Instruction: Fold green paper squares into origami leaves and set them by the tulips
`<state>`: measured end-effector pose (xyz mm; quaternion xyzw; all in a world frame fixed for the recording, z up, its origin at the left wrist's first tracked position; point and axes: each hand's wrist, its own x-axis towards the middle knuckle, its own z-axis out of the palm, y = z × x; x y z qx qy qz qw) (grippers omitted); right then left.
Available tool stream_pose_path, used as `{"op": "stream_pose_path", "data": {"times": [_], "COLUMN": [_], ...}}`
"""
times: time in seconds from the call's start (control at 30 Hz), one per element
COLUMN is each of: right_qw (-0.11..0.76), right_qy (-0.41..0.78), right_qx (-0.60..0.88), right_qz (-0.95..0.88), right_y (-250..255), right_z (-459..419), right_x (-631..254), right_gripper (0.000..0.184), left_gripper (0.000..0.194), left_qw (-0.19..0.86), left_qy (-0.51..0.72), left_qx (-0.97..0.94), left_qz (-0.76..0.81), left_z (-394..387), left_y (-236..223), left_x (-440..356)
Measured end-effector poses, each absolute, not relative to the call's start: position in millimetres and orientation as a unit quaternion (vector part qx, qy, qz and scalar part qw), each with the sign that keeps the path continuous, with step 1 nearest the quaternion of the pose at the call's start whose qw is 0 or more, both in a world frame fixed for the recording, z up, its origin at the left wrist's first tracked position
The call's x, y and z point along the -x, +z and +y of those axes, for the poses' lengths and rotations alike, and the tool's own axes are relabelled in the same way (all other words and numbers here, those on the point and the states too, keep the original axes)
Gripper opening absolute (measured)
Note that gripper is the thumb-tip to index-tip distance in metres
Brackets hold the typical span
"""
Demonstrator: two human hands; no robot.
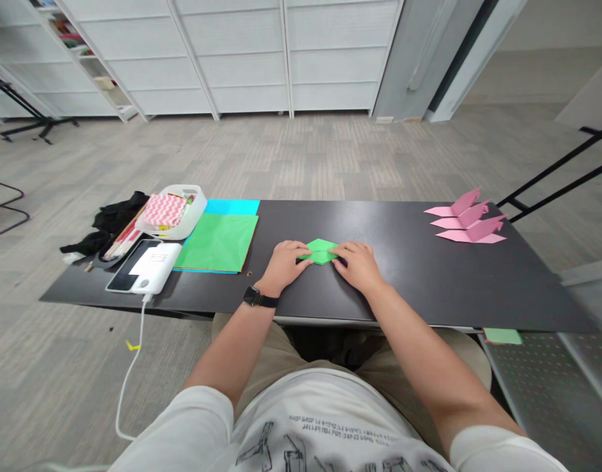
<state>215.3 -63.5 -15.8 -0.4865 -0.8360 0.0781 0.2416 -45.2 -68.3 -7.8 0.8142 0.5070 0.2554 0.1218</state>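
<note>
A small folded piece of green paper (pixel 321 251) lies on the black table (pixel 418 282), in front of me. My left hand (pixel 285 262) rests at its left edge with the fingers curled and pinching the paper. A black watch sits on that wrist. My right hand (pixel 358 263) presses on the paper's right side, fingers bent down onto the fold. Both hands touch the paper and cover its outer corners.
Sheets of green paper (pixel 217 242) over blue ones lie to the left. Beside them are a white power bank with a phone (pixel 144 266), a white tray (pixel 175 211) and black cloth (pixel 111 219). Three pink folded paper shapes (pixel 470 223) stand at the far right.
</note>
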Motion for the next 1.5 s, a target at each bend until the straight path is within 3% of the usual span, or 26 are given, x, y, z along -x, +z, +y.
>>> {"op": "stream_pose_path", "data": {"times": [0.53, 1.5], "right_qw": [0.244, 0.235], "right_qy": [0.080, 0.121], "right_qx": [0.462, 0.465], "right_qz": [-0.849, -0.845], "right_y": [-14, -10], "right_z": [-62, -63], "right_x": [-220, -221], "right_gripper": [0.012, 0.010], "left_gripper": [0.014, 0.008], "left_qw": [0.122, 0.147], "left_qy": [0.271, 0.261], "left_qx": [-0.821, -0.819], "left_qz": [0.487, 0.489], "left_z": [-74, -75], "left_y": [-6, -3], "left_x": [41, 34]}}
